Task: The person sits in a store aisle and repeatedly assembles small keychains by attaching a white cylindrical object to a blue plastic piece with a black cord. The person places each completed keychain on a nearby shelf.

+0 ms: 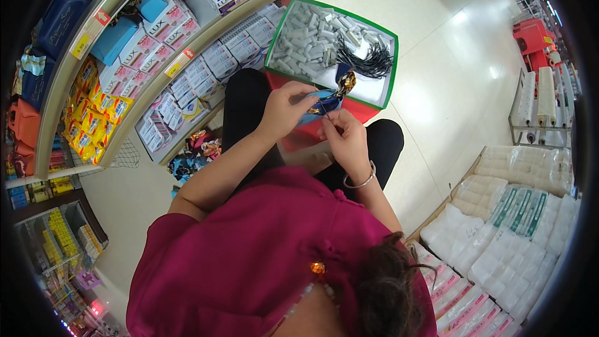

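pinching a small blue packet [321,103] between them, the left hand [286,111] and right hand [345,139] meet above the knees, fingers closed on it, wrists bent inward, just before a green-rimmed box [392,62] of grey tubes.

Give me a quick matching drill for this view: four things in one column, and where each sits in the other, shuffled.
Things:
1. green-rimmed box
2. black tassels
3. bangle
4. soap boxes

Places:
A. on the shelves at the left
B. on the right wrist
C. inside the box, at its right end
D. on the red stand ahead of the knees

Pairs: 1-D, 2-C, 3-B, 4-A
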`<action>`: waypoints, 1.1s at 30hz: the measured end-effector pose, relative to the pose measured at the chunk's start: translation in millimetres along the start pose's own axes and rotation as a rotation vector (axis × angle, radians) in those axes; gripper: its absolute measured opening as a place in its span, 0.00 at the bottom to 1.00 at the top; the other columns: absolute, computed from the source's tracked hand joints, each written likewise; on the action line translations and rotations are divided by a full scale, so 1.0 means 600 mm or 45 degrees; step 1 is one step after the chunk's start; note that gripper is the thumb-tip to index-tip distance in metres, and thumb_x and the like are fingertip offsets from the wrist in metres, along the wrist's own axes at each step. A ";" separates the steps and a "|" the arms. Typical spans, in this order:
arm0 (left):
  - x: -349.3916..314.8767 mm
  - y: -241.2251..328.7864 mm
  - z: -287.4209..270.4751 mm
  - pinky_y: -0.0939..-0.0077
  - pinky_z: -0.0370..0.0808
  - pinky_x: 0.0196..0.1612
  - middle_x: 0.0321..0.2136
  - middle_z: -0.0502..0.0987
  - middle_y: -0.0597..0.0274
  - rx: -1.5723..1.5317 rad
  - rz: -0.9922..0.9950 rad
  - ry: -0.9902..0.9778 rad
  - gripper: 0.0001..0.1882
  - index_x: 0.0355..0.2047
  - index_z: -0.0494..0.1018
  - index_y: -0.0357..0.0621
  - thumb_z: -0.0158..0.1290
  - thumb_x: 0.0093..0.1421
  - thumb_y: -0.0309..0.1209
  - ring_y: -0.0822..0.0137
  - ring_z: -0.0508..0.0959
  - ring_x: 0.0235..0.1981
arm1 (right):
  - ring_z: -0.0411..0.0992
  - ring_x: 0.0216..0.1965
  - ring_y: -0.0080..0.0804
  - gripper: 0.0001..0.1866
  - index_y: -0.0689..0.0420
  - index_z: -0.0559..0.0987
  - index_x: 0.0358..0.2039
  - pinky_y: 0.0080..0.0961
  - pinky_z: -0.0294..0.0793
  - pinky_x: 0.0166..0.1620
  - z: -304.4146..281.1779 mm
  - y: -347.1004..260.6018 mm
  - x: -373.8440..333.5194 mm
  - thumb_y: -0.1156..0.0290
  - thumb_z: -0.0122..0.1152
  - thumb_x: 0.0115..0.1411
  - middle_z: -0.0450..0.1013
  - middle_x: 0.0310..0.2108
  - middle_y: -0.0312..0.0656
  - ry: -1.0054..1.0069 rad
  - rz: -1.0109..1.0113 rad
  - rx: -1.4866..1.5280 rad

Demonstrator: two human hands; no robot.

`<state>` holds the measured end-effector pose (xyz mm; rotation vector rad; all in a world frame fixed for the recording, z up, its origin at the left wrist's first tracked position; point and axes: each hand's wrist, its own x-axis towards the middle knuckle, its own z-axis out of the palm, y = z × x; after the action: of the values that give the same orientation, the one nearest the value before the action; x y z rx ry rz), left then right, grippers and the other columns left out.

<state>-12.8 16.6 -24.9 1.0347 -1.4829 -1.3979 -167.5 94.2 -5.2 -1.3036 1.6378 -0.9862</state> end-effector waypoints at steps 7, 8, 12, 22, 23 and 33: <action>-0.007 0.008 0.007 0.80 0.74 0.41 0.35 0.80 0.61 -0.283 -0.164 -0.049 0.10 0.38 0.78 0.33 0.59 0.57 0.24 0.76 0.78 0.35 | 0.73 0.20 0.18 0.09 0.64 0.81 0.39 0.16 0.72 0.25 0.011 -0.002 0.002 0.73 0.57 0.64 0.77 0.22 0.37 0.004 -0.064 0.124; -0.005 0.008 0.004 0.80 0.74 0.41 0.34 0.81 0.62 -0.280 -0.156 -0.065 0.09 0.38 0.78 0.33 0.59 0.57 0.24 0.77 0.77 0.34 | 0.73 0.21 0.18 0.09 0.65 0.81 0.39 0.17 0.73 0.26 0.011 -0.005 0.003 0.73 0.57 0.64 0.77 0.22 0.38 0.001 -0.036 0.097; 0.002 0.006 -0.008 0.82 0.74 0.38 0.32 0.81 0.62 -0.124 -0.118 -0.044 0.09 0.38 0.78 0.33 0.58 0.58 0.24 0.79 0.76 0.33 | 0.76 0.23 0.22 0.08 0.65 0.80 0.38 0.20 0.74 0.28 -0.009 -0.031 -0.001 0.73 0.58 0.63 0.77 0.23 0.41 -0.021 -0.207 -0.129; -0.005 0.019 0.014 0.74 0.74 0.35 0.28 0.78 0.56 0.168 0.169 0.056 0.08 0.37 0.78 0.34 0.57 0.56 0.24 0.64 0.79 0.30 | 0.74 0.27 0.17 0.05 0.66 0.79 0.36 0.16 0.74 0.32 -0.094 -0.126 0.039 0.77 0.58 0.63 0.78 0.27 0.39 -0.188 -0.196 0.266; -0.006 0.019 0.015 0.73 0.73 0.35 0.28 0.77 0.55 0.152 0.183 0.055 0.08 0.37 0.78 0.35 0.57 0.56 0.24 0.62 0.78 0.30 | 0.74 0.27 0.18 0.05 0.64 0.78 0.37 0.14 0.73 0.32 -0.084 -0.122 0.060 0.77 0.57 0.64 0.78 0.28 0.39 -0.238 -0.137 0.384; -0.005 0.013 -0.005 0.71 0.72 0.38 0.29 0.75 0.55 0.264 0.281 -0.110 0.07 0.35 0.76 0.36 0.57 0.55 0.22 0.58 0.76 0.33 | 0.72 0.24 0.18 0.04 0.61 0.78 0.34 0.13 0.73 0.29 -0.065 -0.047 0.176 0.73 0.60 0.62 0.76 0.26 0.36 -0.447 0.100 0.620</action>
<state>-9.1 19.0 -17.1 0.9115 -1.7769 -1.1641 -208.7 -10.5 22.8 -1.0021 1.0863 -0.9674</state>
